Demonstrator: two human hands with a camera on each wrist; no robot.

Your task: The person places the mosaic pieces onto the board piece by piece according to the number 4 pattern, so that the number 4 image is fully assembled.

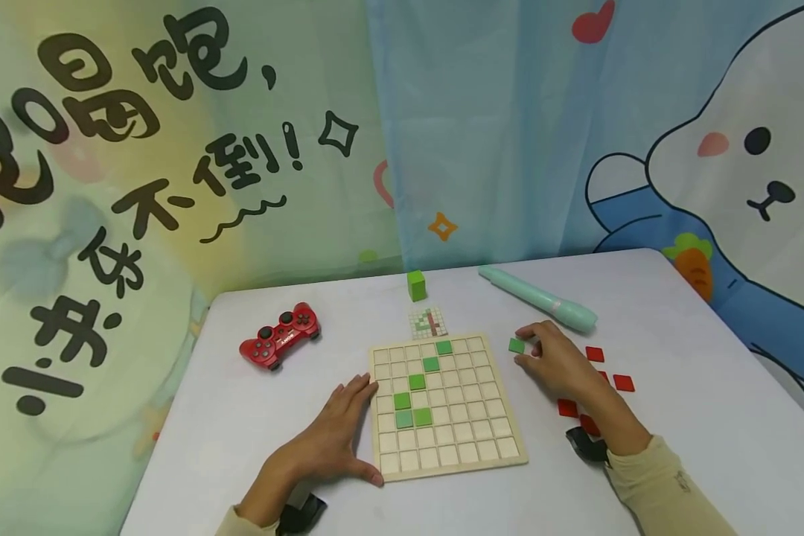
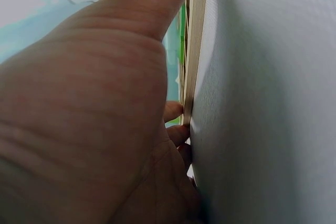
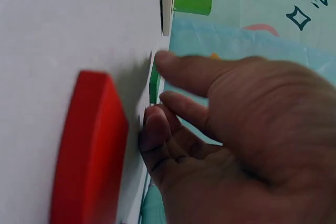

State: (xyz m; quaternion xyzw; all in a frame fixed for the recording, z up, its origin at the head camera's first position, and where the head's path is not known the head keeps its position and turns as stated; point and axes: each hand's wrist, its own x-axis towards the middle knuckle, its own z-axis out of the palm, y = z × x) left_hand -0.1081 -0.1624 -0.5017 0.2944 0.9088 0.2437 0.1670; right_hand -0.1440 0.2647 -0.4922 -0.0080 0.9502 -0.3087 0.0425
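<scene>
Right hand (image 1: 554, 360): grip clamped on a green tile (image 1: 517, 345), thumb and fingers pinching its edges
Green tile: just right of the wooden board (image 1: 489, 391)
Right forearm (image 1: 619, 428): slants in from lower right, among red tiles (image 1: 624, 383)
Left hand (image 1: 331, 439): thumb and fingers spread apart, touching the board's left edge

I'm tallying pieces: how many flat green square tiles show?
7. Six green tiles sit on the pale wooden grid board: one in each of the top four rows, stepping left downward, two adjacent in row five. The right hand's grip holds the seventh and may hide more.
</scene>
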